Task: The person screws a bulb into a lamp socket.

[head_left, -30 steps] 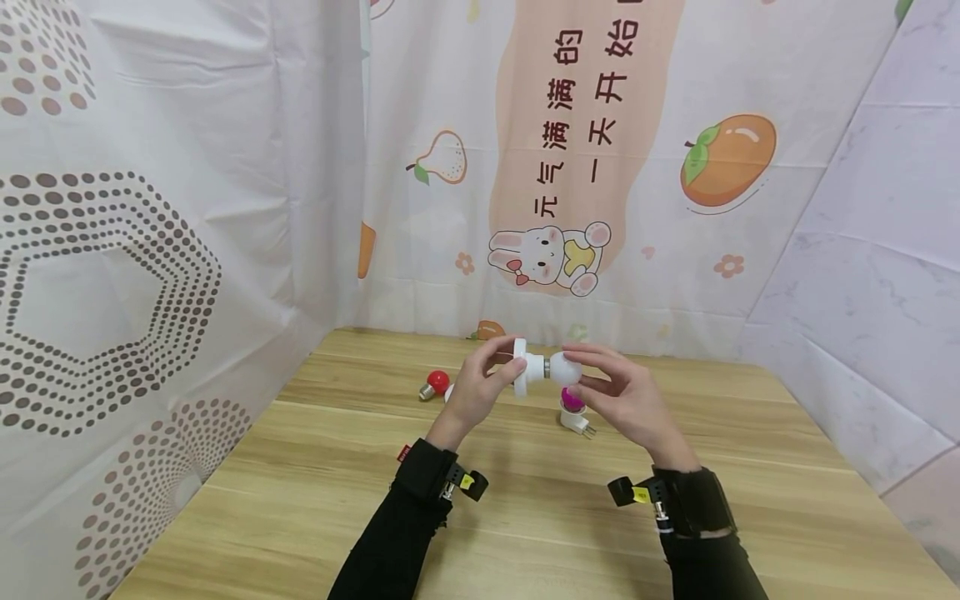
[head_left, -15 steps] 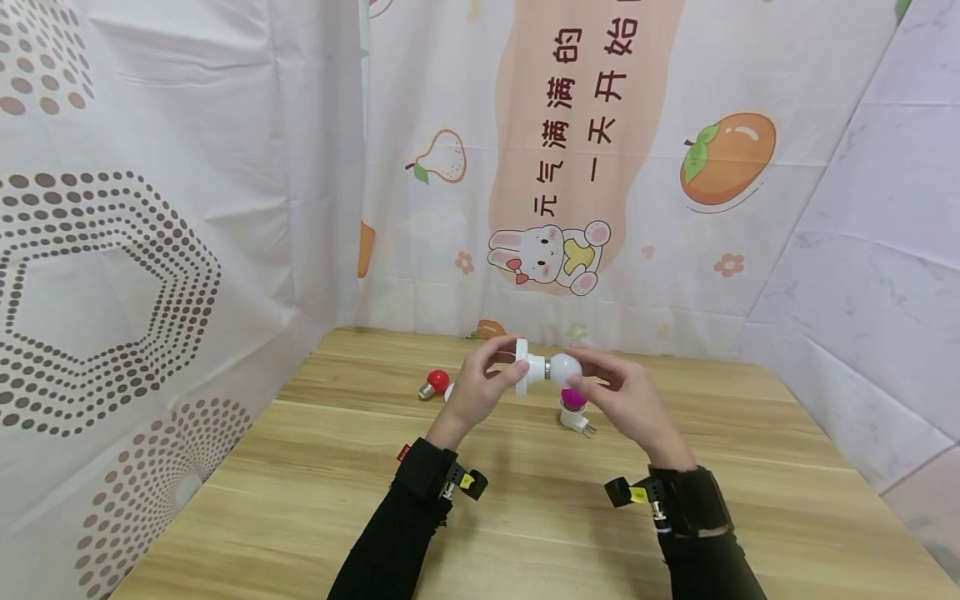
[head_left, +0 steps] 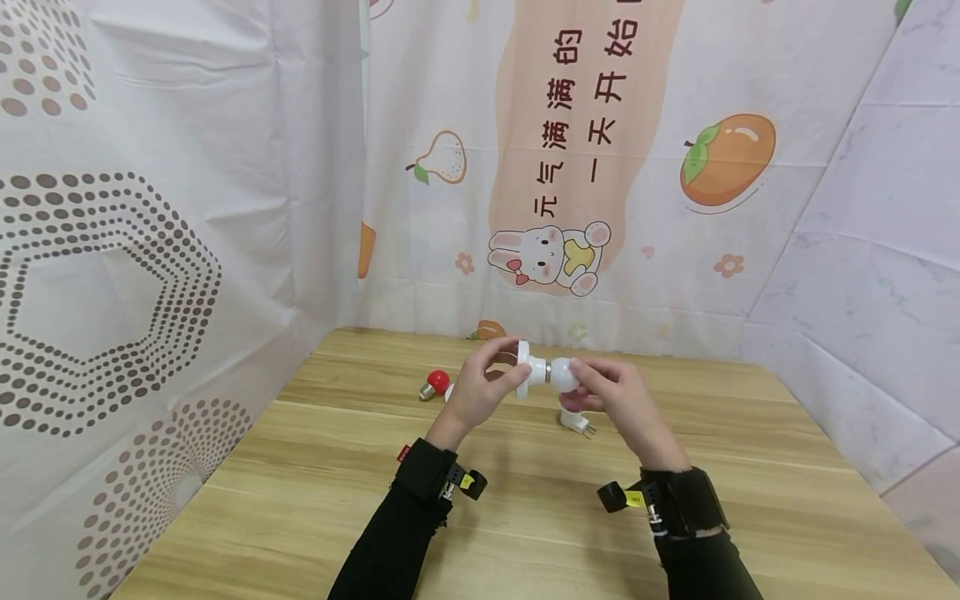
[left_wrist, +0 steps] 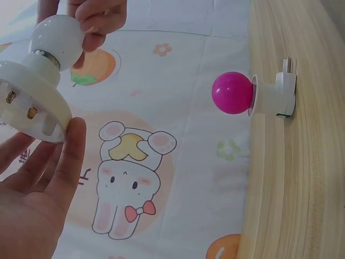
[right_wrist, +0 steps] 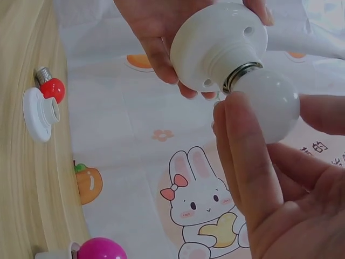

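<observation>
Above the table my left hand (head_left: 480,387) grips the wide rim of a white lamp holder (head_left: 534,370), tipped on its side. A white light bulb (right_wrist: 276,102) sits in the holder's mouth, with part of its metal screw base showing. My right hand (head_left: 618,404) pinches the bulb's round end between thumb and fingers. Brass contacts show on the holder's underside in the left wrist view. Just below my right hand stands a magenta bulb (left_wrist: 232,93) in a white plug-in socket (left_wrist: 284,94), partly hidden by the fingers in the head view.
On the wooden table (head_left: 360,492), a red bulb (head_left: 438,382) lies behind my left hand. Beside it is a second white lamp holder (right_wrist: 36,114), mostly hidden in the head view. A printed curtain (head_left: 652,275) hangs behind the table's far edge.
My right hand has turned and shifted slightly left, and its fingers have changed their place around the white bulb. The left hand and the lamp holder stay nearly still.
</observation>
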`<state>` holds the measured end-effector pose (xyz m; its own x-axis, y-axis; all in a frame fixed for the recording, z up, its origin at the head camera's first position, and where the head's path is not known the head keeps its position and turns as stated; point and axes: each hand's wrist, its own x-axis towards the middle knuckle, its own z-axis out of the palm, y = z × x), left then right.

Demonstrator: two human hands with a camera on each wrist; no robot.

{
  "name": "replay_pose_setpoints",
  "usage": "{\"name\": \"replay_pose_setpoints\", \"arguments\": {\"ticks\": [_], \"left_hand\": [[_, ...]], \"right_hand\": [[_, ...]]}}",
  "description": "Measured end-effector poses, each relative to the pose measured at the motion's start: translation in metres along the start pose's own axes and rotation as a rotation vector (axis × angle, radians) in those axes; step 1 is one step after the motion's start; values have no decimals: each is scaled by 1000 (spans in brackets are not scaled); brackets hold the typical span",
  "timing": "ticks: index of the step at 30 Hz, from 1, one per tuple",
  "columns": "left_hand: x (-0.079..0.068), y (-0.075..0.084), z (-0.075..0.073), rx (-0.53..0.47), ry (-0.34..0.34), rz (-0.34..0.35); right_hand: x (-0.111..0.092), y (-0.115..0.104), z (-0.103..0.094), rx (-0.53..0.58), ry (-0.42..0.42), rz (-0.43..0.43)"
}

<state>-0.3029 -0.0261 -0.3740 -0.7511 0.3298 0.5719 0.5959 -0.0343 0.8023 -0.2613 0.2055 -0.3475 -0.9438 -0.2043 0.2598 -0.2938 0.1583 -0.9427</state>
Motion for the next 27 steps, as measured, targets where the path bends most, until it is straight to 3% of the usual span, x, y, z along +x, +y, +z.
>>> {"name": "replay_pose_setpoints", "arguments": {"ticks": [5,20,23,27], "left_hand": [[0,0,0,18,-5,4],[-1,1,0,14,-8,-42],[0,0,0,15,-4,-36],[-1,-1,-1,19,3,-40]], "right_hand": [[1,0,3,8,11,50],[1,0,1,-1,11,55],[0,-1,-2,-4,-3,34],[-2,1,-8,-47,-37,-74]]}}
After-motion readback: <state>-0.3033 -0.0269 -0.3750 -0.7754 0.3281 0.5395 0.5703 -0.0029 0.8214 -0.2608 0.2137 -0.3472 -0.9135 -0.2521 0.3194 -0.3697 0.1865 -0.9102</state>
